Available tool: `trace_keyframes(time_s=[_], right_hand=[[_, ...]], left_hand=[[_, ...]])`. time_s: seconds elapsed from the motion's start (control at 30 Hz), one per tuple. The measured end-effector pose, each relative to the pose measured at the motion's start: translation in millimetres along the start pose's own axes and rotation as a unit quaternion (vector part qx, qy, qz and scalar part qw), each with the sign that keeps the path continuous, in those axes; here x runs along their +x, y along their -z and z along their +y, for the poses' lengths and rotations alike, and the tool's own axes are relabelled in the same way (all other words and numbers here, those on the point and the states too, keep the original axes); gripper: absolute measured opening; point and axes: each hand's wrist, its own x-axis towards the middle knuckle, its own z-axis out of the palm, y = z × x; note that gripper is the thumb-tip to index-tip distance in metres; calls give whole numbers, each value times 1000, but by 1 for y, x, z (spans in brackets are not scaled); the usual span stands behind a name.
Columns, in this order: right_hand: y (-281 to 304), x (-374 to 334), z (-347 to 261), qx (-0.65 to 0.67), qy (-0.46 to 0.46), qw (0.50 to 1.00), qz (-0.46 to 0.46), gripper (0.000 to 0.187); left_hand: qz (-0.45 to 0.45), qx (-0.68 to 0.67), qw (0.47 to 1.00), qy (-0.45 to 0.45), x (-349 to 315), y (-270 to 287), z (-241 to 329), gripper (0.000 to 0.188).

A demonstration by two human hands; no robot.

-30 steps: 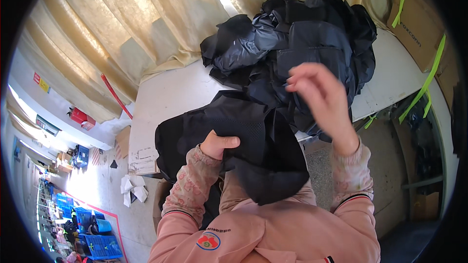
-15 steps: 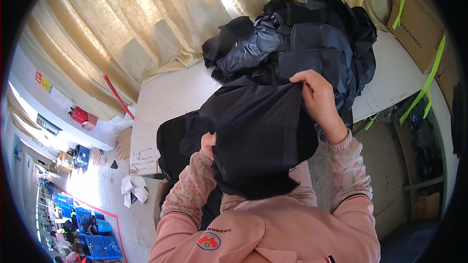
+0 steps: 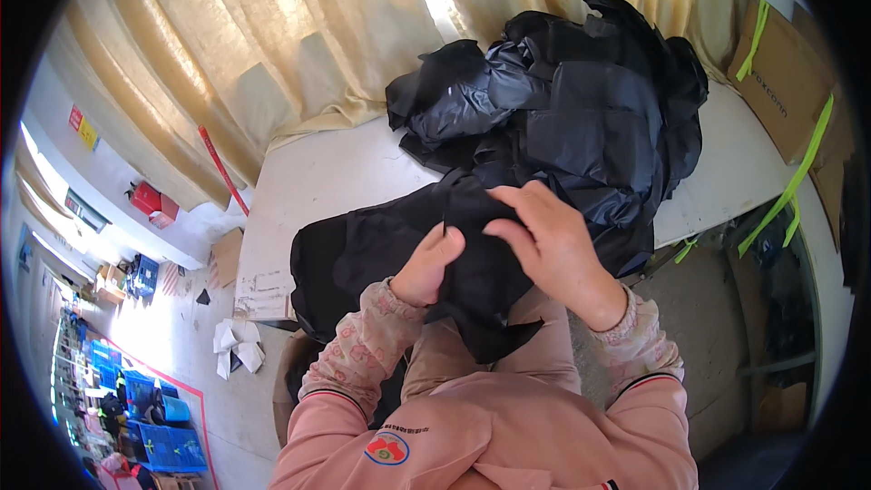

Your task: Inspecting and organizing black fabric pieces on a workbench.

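Note:
A black fabric piece hangs down from the table's near edge over my lap, its lower end a loose pointed corner. My left hand is closed on the cloth's edge, thumb uppermost. Over the cloth's right part is my right hand, its thumb and forefinger apart with a gap between them. Its other fingers are partly hidden behind the hand. More black fabric lies flat on the table to the left of my left hand.
A big heap of black fabric pieces covers the back right of the white table. Beige curtains hang behind it. Cardboard with yellow-green straps stands at the right. White scraps and blue crates are on the floor at left.
My right hand has let go of the cloth's upper right corner and come left, close to my left hand. The left hand has shifted right. The stretched cloth has gone slack and narrower.

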Motion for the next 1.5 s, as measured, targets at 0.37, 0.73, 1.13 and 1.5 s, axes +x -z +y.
trace_keyframes(time_s=[0.37,0.73,1.13,1.5], right_hand=[[22,2,27,-45,52,996,-54,32],[30,-7,28,-66,80,990,-100,28],[40,10,33,-88,3,992,-87,17],[58,67,27,376,-166,907,95,20]], left_hand=[[22,96,985,-142,-7,21,34,20],[113,91,989,-31,6,31,34,32],[152,455,874,-70,15,80,34,17],[66,118,989,-60,-45,100,-172,66]])
